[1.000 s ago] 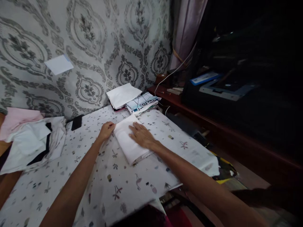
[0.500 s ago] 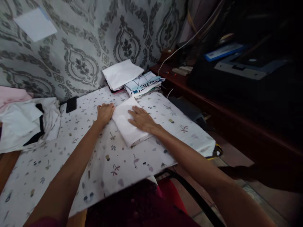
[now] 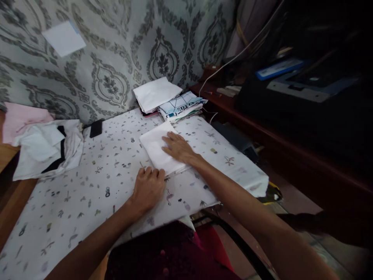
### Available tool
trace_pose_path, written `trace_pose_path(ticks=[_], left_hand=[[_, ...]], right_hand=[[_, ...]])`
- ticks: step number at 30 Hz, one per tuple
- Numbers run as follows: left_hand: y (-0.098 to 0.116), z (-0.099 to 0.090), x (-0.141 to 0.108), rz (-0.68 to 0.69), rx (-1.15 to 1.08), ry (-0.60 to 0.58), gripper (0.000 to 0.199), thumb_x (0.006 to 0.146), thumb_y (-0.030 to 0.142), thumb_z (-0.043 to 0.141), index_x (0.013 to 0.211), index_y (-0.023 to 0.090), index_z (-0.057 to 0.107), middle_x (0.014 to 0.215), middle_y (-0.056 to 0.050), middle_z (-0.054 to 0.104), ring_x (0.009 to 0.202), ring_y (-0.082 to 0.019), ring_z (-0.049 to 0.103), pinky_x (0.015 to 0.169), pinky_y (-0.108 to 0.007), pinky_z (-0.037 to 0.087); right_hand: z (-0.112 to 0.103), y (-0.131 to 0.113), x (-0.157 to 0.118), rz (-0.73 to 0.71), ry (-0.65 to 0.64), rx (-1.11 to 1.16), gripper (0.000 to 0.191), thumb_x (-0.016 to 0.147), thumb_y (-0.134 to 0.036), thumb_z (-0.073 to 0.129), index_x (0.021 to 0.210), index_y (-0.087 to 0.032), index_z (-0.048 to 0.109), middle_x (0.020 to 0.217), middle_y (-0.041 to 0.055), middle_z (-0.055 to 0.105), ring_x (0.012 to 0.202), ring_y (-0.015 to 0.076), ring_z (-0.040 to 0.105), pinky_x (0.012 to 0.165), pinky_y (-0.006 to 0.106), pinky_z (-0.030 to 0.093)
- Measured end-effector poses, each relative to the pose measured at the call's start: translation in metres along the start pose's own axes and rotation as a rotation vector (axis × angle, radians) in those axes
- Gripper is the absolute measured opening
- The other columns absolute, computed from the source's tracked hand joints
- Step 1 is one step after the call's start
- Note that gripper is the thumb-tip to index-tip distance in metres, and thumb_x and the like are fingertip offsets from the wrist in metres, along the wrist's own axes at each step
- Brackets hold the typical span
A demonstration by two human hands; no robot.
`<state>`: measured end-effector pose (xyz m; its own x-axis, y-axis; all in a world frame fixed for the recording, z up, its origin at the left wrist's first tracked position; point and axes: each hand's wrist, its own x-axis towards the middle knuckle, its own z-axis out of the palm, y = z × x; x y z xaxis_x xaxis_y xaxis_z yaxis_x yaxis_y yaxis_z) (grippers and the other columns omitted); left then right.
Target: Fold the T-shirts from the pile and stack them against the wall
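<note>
A folded white cloth (image 3: 157,149) lies on the patterned table cover (image 3: 116,155). My right hand (image 3: 177,147) rests flat on its right part, fingers spread. At the cloth's near left corner is my left hand (image 3: 149,186), its fingers curled down by the edge; their tips are hidden, so I cannot tell if they pinch the fabric. Behind the cloth stands a stack of folded clothes (image 3: 183,105), with a folded white piece (image 3: 157,93) lying at its left.
At the left lie loose white garments (image 3: 43,144) and a pink cloth (image 3: 25,118). A black phone (image 3: 96,128) is near the wall. A dark red desk (image 3: 262,128) with a white cable (image 3: 230,60) stands at the right.
My left hand has moved from the cloth's far left edge towards me, to its near corner. My right hand stays on the cloth. The view has shifted slightly.
</note>
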<state>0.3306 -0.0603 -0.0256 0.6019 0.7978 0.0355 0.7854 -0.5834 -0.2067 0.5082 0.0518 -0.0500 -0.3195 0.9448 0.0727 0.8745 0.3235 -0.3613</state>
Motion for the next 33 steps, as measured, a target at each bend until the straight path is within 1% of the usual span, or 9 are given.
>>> trace_pose_path(ticks=[6,11,14,16,19,23,28,31,33], left_hand=[[-0.009,-0.008,-0.001,0.008,-0.243,-0.17,0.018,0.09,0.011,0.043,0.094,0.015,0.06,0.09,-0.014,0.07,0.087,-0.029,0.065,0.081,-0.044,0.047],[-0.035,-0.004,0.005,-0.468,-1.129,-0.006,0.024,0.091,0.046,0.055,0.095,0.022,0.05,0.096,-0.007,0.067,0.089,-0.023,0.064,0.074,-0.037,0.054],[-0.048,-0.001,0.016,-0.766,-1.696,-0.07,0.039,0.082,0.054,0.066,0.096,0.02,0.053,0.11,-0.013,0.067,0.1,-0.027,0.066,0.066,-0.035,0.057],[-0.049,0.001,0.025,-0.822,-1.866,-0.172,0.046,0.075,0.055,0.074,0.095,0.017,0.057,0.106,-0.016,0.069,0.093,-0.027,0.069,0.06,-0.033,0.058],[-0.039,0.005,0.04,-0.816,-1.94,-0.265,0.049,0.069,0.046,0.082,0.098,0.012,0.062,0.089,-0.014,0.072,0.074,-0.023,0.069,0.057,-0.034,0.058],[-0.038,0.003,0.04,-0.808,-2.013,-0.249,0.054,0.062,0.02,0.083,0.111,0.013,0.062,0.083,-0.009,0.073,0.066,-0.021,0.068,0.058,-0.035,0.06],[-0.115,-0.009,-0.019,-0.812,-1.854,-0.309,0.05,0.058,0.018,0.083,0.106,0.015,0.07,0.092,-0.01,0.075,0.075,-0.025,0.07,0.059,-0.031,0.059],[-0.161,-0.009,-0.06,-1.008,-1.714,-0.203,0.035,0.06,0.017,0.083,0.093,0.016,0.072,0.084,-0.006,0.073,0.076,-0.023,0.07,0.063,-0.031,0.06],[-0.172,-0.006,-0.079,-1.15,-1.718,-0.103,0.024,0.066,0.015,0.08,0.088,0.015,0.07,0.076,-0.004,0.07,0.071,-0.02,0.069,0.066,-0.031,0.061]], right_hand=[[-0.006,-0.003,-0.005,-0.006,-0.004,0.02,0.056,0.102,-0.037,0.042,0.15,-0.01,0.044,0.161,0.0189,0.032,0.152,0.0302,0.024,0.123,0.045,0.02],[-0.014,0.001,-0.002,0.035,0.024,0.071,0.049,0.098,-0.034,0.047,0.143,-0.014,0.052,0.156,0.0147,0.043,0.148,0.0249,0.033,0.12,0.039,0.026],[-0.02,0.006,0.009,0.206,0.084,0.044,0.048,0.096,-0.03,0.047,0.139,-0.012,0.053,0.15,0.0182,0.049,0.138,0.0297,0.044,0.114,0.044,0.035],[-0.024,0.007,0.019,0.315,0.098,0.037,0.047,0.093,-0.03,0.05,0.136,-0.013,0.055,0.142,0.0189,0.055,0.132,0.0323,0.049,0.108,0.046,0.04],[-0.029,0.006,0.03,0.356,0.085,0.04,0.047,0.09,-0.031,0.052,0.135,-0.016,0.055,0.137,0.0166,0.058,0.13,0.0324,0.05,0.1,0.043,0.046],[-0.035,0.006,0.025,0.356,0.012,0.056,0.053,0.09,-0.031,0.051,0.142,-0.019,0.048,0.137,0.0149,0.059,0.124,0.0301,0.056,0.096,0.041,0.047],[-0.042,0.009,0.006,0.292,-0.033,0.05,0.057,0.092,-0.043,0.053,0.143,-0.019,0.046,0.134,0.0155,0.059,0.122,0.0316,0.057,0.096,0.041,0.046],[-0.035,-0.004,0.01,0.169,-0.062,0.08,0.052,0.096,-0.045,0.049,0.139,-0.017,0.051,0.136,0.0158,0.056,0.125,0.0292,0.054,0.101,0.038,0.043],[-0.026,-0.02,0.02,0.087,-0.124,0.1,0.045,0.097,-0.045,0.048,0.13,-0.016,0.058,0.132,0.0151,0.059,0.125,0.0286,0.054,0.103,0.036,0.042]])
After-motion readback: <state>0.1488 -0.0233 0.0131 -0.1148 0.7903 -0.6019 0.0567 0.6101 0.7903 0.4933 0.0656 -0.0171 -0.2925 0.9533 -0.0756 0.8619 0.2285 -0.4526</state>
